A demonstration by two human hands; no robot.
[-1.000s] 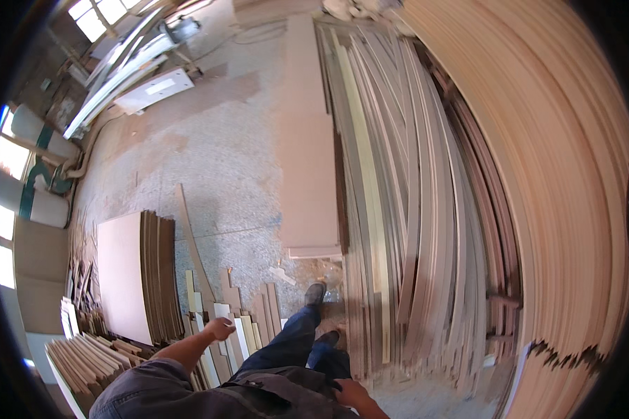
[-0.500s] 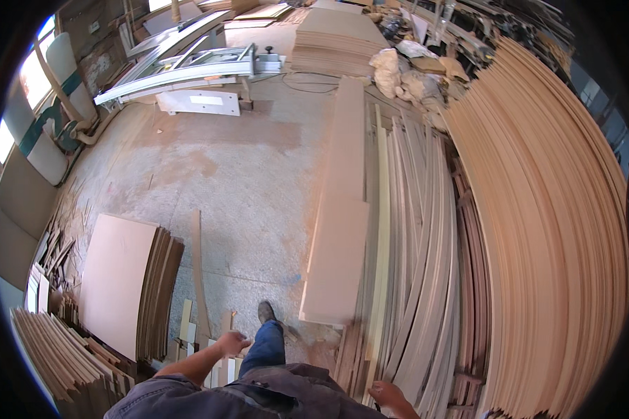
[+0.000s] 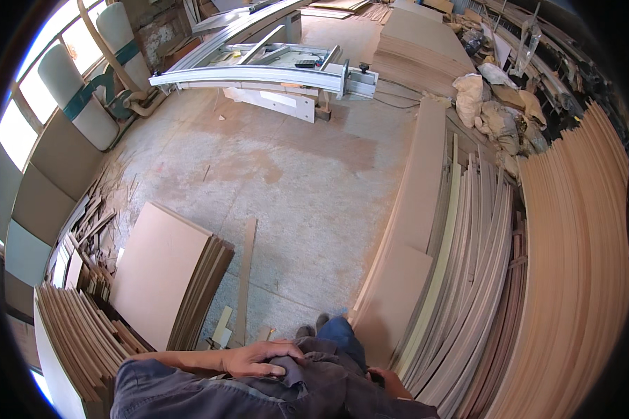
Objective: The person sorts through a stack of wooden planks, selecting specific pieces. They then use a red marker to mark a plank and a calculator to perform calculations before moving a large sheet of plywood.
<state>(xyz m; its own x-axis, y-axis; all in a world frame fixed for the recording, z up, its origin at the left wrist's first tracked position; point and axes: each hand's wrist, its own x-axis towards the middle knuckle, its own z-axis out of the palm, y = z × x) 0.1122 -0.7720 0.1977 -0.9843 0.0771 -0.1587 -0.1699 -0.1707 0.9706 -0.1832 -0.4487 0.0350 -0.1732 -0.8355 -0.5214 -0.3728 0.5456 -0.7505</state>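
Observation:
My left hand (image 3: 258, 357) lies across my belly, its fingers and thumb closed about a fold of the dark grey shirt (image 3: 210, 392). At the right side of my waist is my right hand (image 3: 393, 384), close to the shirt's hem; its fingers are mostly hidden by the cloth and the edge of my body. Below, my blue jeans (image 3: 344, 336) and dark shoes (image 3: 321, 321) show on the concrete floor. Near my left arm leans a stack of brown boards (image 3: 162, 269). Long light-brown panels (image 3: 391, 293) lie close to my right leg.
Thin boards (image 3: 73, 328) stand at the near left. Long wood strips (image 3: 468, 258) and a tall sheet stack (image 3: 566, 265) line the right. A sliding-table saw (image 3: 272, 70) stands ahead, a dust collector (image 3: 91, 105) far left. One loose strip (image 3: 245, 279) lies on the floor.
My left hand has come in from beside my leg to the shirt front. My view has turned left, so the room has shifted right. Both feet now show close together.

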